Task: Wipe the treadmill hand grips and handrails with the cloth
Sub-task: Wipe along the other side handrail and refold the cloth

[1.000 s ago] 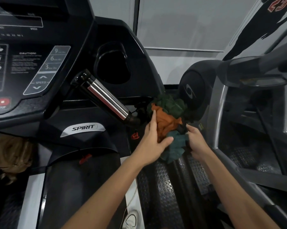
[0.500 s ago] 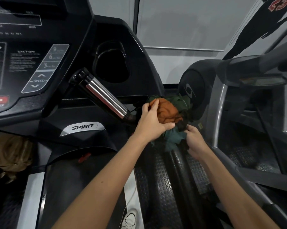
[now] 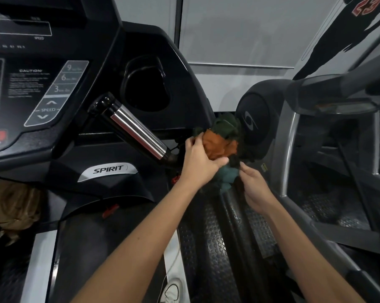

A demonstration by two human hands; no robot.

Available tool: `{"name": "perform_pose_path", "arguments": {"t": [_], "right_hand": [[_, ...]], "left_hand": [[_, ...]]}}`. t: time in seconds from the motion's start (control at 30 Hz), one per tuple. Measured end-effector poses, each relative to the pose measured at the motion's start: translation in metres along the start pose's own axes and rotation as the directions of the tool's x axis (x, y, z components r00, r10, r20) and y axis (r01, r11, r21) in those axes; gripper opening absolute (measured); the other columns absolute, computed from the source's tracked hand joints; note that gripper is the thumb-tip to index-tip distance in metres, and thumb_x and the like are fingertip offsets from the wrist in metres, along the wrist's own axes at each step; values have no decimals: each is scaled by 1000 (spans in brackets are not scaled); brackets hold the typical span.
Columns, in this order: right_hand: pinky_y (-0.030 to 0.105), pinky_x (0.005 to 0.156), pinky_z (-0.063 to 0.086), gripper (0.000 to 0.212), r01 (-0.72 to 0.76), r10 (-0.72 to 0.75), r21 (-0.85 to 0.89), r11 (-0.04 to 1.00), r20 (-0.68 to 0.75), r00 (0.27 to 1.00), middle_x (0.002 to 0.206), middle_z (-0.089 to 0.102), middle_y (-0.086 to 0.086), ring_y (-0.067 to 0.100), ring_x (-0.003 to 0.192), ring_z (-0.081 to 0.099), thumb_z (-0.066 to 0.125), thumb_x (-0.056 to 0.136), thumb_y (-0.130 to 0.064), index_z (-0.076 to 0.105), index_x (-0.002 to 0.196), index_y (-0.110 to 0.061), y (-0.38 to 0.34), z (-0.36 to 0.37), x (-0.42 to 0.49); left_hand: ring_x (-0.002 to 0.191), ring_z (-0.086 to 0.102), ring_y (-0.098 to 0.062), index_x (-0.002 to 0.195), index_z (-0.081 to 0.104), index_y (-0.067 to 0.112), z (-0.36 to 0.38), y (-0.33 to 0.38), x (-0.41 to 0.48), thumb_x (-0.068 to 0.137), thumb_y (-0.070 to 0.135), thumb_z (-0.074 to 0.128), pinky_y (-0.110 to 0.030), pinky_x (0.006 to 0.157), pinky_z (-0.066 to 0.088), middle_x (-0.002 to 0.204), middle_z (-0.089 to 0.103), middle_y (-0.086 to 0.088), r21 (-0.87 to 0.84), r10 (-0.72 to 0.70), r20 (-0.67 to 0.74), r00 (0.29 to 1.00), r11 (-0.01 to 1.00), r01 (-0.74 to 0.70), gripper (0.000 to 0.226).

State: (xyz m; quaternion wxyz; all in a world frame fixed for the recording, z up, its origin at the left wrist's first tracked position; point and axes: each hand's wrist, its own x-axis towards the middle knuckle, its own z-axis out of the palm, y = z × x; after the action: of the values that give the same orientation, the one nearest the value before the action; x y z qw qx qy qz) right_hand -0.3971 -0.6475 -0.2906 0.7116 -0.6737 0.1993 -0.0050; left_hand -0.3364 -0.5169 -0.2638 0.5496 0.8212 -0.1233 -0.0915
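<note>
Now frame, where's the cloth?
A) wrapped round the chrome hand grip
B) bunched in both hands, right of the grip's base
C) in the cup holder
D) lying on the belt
B: the cloth is bunched up, gripped by the left hand and pinched from below by the right hand, just right of the base of the chrome hand grip, whose metal shows bare.

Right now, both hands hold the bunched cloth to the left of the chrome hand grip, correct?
Not quite. In the head view, the left hand and right hand hold the bunched cloth to the right of the chrome hand grip, not its left.
</note>
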Motion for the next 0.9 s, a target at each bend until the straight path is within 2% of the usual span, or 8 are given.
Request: {"name": "perform_pose_path", "arguments": {"t": [0.07, 0.2, 0.33, 0.47, 0.53, 0.63, 0.73, 0.9], "right_hand": [[28, 86, 51, 32, -5, 5, -13, 1000, 9, 1000, 92, 69, 3, 15, 88, 64, 35, 98, -4, 65, 92, -15, 1, -2, 0], [16, 68, 53, 33, -1, 1, 19, 1000, -14, 1000, 71, 71, -6, 2, 68, 67, 34, 96, 2, 61, 84, -14, 2, -2, 2], [11, 53, 49, 34, 46, -45, 8, 999, -75, 996, 55, 67, -10, -3, 56, 63, 37, 90, 15, 55, 79, -12, 5, -2, 1], [20, 66, 49, 31, 15, -21, -61, 998, -106, 994, 67, 67, -8, 7, 70, 63, 39, 95, 1, 62, 81, -15, 4, -2, 4], [28, 78, 50, 30, -16, 13, -37, 999, -99, 995, 76, 68, -1, 16, 80, 63, 39, 95, 2, 63, 84, -13, 3, -2, 5], [34, 93, 46, 28, -20, 20, 19, 1000, -32, 999, 98, 62, 13, 24, 95, 58, 35, 95, 5, 60, 95, -6, 3, 0, 2], [13, 82, 47, 29, 36, -35, 29, 999, -23, 999, 106, 55, 10, 11, 93, 54, 31, 95, 8, 56, 109, 6, 2, 0, 2], [16, 81, 51, 33, 11, -15, 68, 998, 46, 999, 99, 63, 4, 10, 90, 61, 32, 96, 5, 61, 98, -12, 0, -1, 0]], "left_hand": [[130, 38, -18, 144, 31, 11, 0, 0, -3, 73, 24, 78, -21, 108, 29, 145, 25, -6, 2, -4, 49, 999, 1000, 4, 86], [123, 43, -18, 130, 51, 11, -1, -9, -23, 81, 10, 68, -9, 99, 26, 135, 35, -4, 110, 115, -19, 993, 988, -112, 52], [126, 34, -23, 135, 45, 10, 7, 2, -27, 80, -5, 52, -25, 104, 33, 140, 30, -4, 397, 237, 56, 970, 886, -240, 58], [132, 21, -27, 141, 30, 4, 13, 21, -4, 87, 15, 54, -33, 102, 37, 147, 21, -7, 649, 194, 132, 972, 724, -233, 60], [132, 20, -26, 140, 31, 4, 13, 26, 5, 88, 24, 57, -34, 99, 38, 145, 20, -7, 672, 150, 132, 980, 713, -200, 61], [129, 26, -26, 136, 37, 6, 9, 21, 10, 85, 33, 65, -34, 99, 38, 139, 22, -7, 540, 110, 67, 992, 831, -129, 64], [124, 39, -25, 138, 36, 10, 4, 10, 10, 75, 35, 76, -31, 104, 36, 137, 23, -5, 300, 52, -20, 998, 953, -44, 79], [129, 37, -19, 147, 16, 17, 10, -5, -5, 84, 31, 67, -16, 97, 28, 147, 16, -4, -49, -43, -3, 999, 998, 43, 82]]}}
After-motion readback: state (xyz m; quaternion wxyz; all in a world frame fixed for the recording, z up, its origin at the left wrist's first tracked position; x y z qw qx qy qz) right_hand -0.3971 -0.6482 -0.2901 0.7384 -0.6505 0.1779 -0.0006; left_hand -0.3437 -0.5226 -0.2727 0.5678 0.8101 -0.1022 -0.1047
